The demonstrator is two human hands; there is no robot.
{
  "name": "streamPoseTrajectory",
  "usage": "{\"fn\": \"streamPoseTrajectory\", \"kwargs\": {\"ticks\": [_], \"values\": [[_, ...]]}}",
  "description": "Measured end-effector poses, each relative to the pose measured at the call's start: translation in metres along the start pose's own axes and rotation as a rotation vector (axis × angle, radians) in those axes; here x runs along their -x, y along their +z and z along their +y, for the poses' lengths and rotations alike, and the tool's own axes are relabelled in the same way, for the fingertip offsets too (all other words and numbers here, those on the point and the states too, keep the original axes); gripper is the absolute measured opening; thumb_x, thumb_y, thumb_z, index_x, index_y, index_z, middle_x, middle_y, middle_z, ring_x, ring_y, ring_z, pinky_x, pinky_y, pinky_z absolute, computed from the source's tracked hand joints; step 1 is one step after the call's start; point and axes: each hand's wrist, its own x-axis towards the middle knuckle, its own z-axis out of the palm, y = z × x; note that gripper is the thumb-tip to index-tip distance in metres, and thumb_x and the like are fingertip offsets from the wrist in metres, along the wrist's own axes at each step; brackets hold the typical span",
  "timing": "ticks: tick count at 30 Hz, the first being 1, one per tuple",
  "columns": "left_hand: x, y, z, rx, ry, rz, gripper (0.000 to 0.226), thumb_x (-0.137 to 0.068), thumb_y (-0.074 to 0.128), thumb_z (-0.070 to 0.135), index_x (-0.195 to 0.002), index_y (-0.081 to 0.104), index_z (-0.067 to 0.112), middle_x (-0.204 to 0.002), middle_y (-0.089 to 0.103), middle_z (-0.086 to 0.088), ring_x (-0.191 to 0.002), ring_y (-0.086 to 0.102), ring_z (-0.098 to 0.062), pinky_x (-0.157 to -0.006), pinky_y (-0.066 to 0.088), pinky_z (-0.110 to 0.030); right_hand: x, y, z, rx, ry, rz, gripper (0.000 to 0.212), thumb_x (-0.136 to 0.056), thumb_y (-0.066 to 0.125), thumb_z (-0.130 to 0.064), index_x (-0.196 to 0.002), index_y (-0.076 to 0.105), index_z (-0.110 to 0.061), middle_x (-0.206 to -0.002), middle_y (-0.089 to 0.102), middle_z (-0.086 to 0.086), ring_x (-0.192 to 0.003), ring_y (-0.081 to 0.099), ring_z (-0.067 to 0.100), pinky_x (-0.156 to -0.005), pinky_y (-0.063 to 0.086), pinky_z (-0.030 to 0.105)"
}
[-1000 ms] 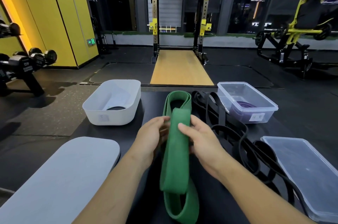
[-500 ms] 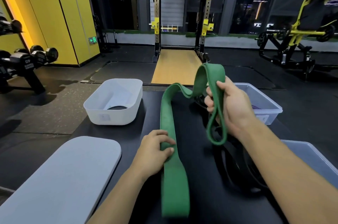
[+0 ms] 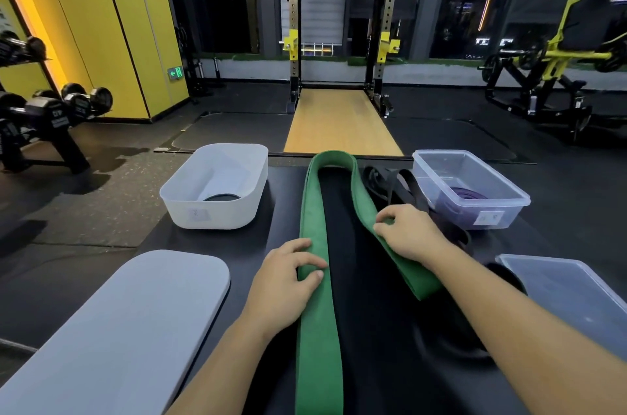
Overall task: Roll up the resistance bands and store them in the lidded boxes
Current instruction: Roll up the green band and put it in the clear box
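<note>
I see the green band (image 3: 314,329) laid out as a long open loop on the dark table (image 3: 368,265) in the middle of the frame. Its bend sits at the far edge, upper centre. One strand runs straight down to the bottom edge, and the other slants toward the lower right and passes under the forearm.

My left hand (image 3: 283,279) is at centre, fingers curled over the left strand with the thumb pressed against it, gripping the band's edge. My right hand (image 3: 409,234), right of centre, has its fingers bent down on the slanting strand, pinching it against the table.

Black bands (image 3: 395,182) lie tangled just beyond the right hand, between the green band and the clear box (image 3: 515,211) at centre right. A purple band (image 3: 470,193) is coiled in the bottom of that box. The white box (image 3: 210,216) stands left of the green band, and a dark coil (image 3: 222,198) shows at its bottom. Neither box has its lid on. The grey lid (image 3: 118,329) lies flat at lower left, and the clear lid (image 3: 576,296) lies at lower right, beside my right forearm.
</note>
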Motion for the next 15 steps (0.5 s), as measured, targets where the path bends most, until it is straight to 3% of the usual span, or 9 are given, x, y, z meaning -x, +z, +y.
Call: {"fn": "streamPoseTrajectory", "kwargs": {"ticks": [4,7,10,13,15], "values": [[0.0,0.0,0.002,-0.01,-0.004,0.007,0.015,-0.096,0.07,0.034,-0.104,0.076,0.046,-0.149,0.049,0.024,-0.141,0.04,-0.003,-0.112,0.033,-0.027,0.007,-0.003,-0.013,0.311,-0.005,-0.039,0.051,-0.088,0.067,-0.055,-0.129,0.064,-0.025,-0.132,0.059,0.004,-0.124,0.055,0.03,-0.09,0.048,0.039],[0.003,0.0,0.005,-0.02,-0.011,0.009,0.013,-0.092,0.074,0.043,-0.105,0.076,0.045,-0.15,0.049,0.023,-0.14,0.042,-0.005,-0.113,0.035,-0.03,0.02,0.004,-0.022,0.5,-0.071,-0.063,0.051,-0.089,0.066,-0.05,-0.13,0.062,-0.022,-0.139,0.043,0.004,-0.132,0.04,0.029,-0.094,0.042,0.041],[0.007,0.0,0.01,-0.047,-0.011,0.002,0.02,-0.092,0.074,0.043,-0.112,0.074,0.041,-0.152,0.047,0.02,-0.142,0.042,-0.006,-0.115,0.037,-0.031,0.039,0.011,-0.025,0.658,-0.199,0.005,0.046,-0.09,0.062,-0.048,-0.131,0.063,-0.025,-0.143,0.043,0.004,-0.132,0.041,0.03,-0.106,0.035,0.043],[0.012,0.0,0.016,-0.093,0.009,-0.003,0.023,-0.098,0.068,0.037,-0.12,0.073,0.036,-0.152,0.046,0.02,-0.141,0.042,-0.002,-0.111,0.035,-0.023,0.061,0.019,-0.022,0.635,-0.337,0.102,0.041,-0.092,0.059,-0.046,-0.129,0.064,-0.026,-0.142,0.045,0.003,-0.13,0.044,0.028,-0.108,0.036,0.041],[0.018,0.0,0.016,-0.086,0.026,0.009,0.022,-0.099,0.067,0.031,-0.12,0.074,0.034,-0.148,0.048,0.021,-0.138,0.044,0.0,-0.106,0.033,-0.018,0.08,0.028,-0.02,0.4,-0.42,0.134,0.034,-0.095,0.059,-0.043,-0.125,0.067,-0.028,-0.137,0.05,-0.006,-0.126,0.047,0.019,-0.104,0.042,0.038]]}}
